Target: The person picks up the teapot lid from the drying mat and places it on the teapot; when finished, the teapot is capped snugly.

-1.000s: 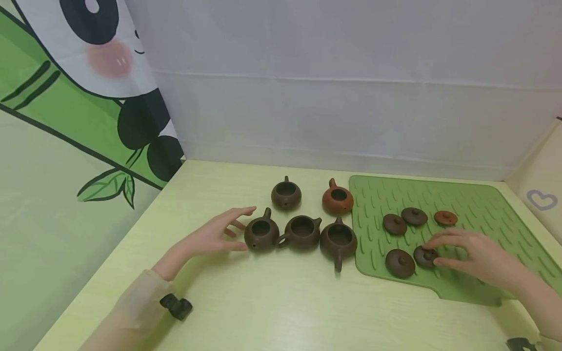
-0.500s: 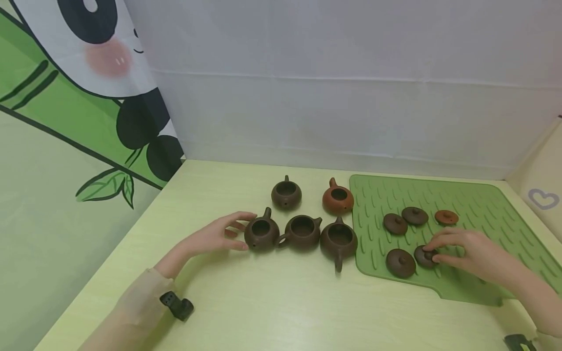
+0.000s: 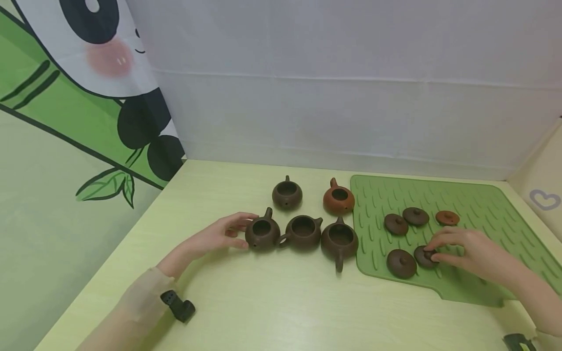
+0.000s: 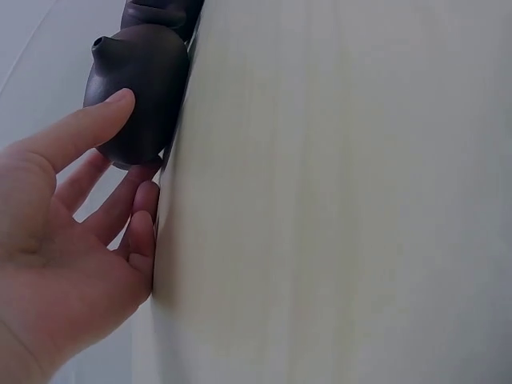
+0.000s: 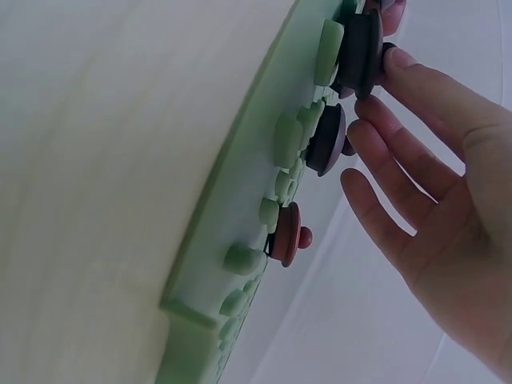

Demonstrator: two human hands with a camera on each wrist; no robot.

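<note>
My left hand (image 3: 219, 235) holds a dark brown teapot (image 3: 262, 240) from its left side. In the left wrist view, the thumb lies on the teapot body (image 4: 148, 84) below its spout, with fingers around the far side. Over the green mat (image 3: 471, 195), my right hand (image 3: 471, 248) pinches the knob of a dark brown lid (image 3: 423, 258). The right wrist view shows the thumb at that lid's knob, the lid (image 5: 360, 60) still low at the mat's ridges. Beside it lies another brown lid (image 3: 401, 264); two more brown lids and a reddish lid (image 3: 447, 218) lie farther back.
Right of the held teapot stand two lidless brown teapots, one in the middle (image 3: 303, 239) and one by the mat (image 3: 339, 246). Behind them are a brown teapot (image 3: 287, 197) and a reddish one (image 3: 338, 202). A white cloth wall (image 3: 329, 122) bounds the table's back.
My left fingers have closed in around the left teapot. The right thumb and fingers have drawn together on the lid's knob. Teapots and lids stay in their places.
</note>
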